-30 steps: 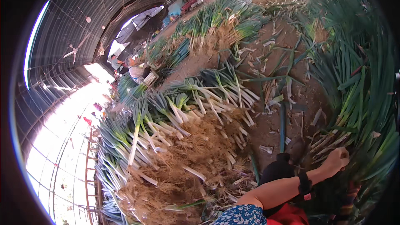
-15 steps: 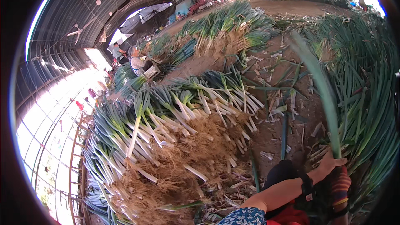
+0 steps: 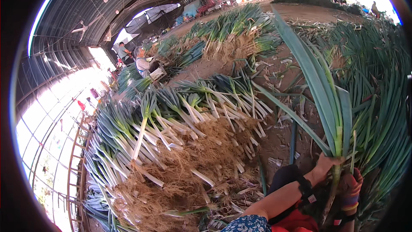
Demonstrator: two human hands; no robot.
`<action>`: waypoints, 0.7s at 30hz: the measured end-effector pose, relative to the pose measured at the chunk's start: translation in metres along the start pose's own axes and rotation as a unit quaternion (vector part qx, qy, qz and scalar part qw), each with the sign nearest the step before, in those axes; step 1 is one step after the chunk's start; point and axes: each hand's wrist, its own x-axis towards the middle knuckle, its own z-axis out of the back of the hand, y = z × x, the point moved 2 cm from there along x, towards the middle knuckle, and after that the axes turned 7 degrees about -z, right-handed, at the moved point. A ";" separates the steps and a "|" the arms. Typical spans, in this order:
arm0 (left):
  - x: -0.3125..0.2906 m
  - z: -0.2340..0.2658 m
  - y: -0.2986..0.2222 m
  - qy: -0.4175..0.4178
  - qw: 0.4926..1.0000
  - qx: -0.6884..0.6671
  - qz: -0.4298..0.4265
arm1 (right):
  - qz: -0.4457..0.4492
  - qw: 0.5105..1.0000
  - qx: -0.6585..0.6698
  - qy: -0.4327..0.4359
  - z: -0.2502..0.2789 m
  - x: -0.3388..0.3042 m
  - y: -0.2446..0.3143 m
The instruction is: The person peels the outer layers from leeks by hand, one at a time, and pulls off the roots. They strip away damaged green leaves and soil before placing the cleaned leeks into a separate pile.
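Observation:
My bare left hand (image 3: 325, 166), with a dark watch on its wrist, grips a large leek (image 3: 335, 139) around its stem. Broad green leaves fan upward from the grip, and the brownish lower end hangs below it. Close beside it on the right is my right hand (image 3: 352, 185) in a striped knitted glove. Its fingers are curled round a thin, pale green leaf strip (image 3: 353, 146) that sticks up from them. The glove partly blends into shadow, and the strip's lower end is hidden.
Peeled white leeks with tangled roots form a big pile (image 3: 189, 146) to my left. Unpeeled leeks (image 3: 382, 99) are heaped at my right. Loose leaf scraps litter the soil between. Farther off lie more leek heaps (image 3: 231, 30), and a seated person (image 3: 142, 63) is beside a crate.
My left hand has drawn a leek up and to the left, its leaves now spread before me. The gloved right hand has come into fuller view beside it, with a thin strip in it.

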 end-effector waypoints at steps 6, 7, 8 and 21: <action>0.008 0.011 -0.032 -0.049 0.996 -0.077 -0.014 | -0.112 0.984 -0.068 0.123 0.027 -0.080 0.013; 0.008 0.011 -0.031 -0.050 0.996 -0.077 -0.015 | -0.143 0.978 -0.073 0.135 0.028 -0.092 0.010; 0.009 0.013 -0.028 -0.063 0.995 -0.061 -0.040 | -0.166 0.973 -0.077 0.144 0.030 -0.102 0.011; -0.031 -0.024 -0.090 -0.060 0.990 0.038 -0.121 | -0.251 0.953 -0.094 0.139 0.056 -0.151 -0.002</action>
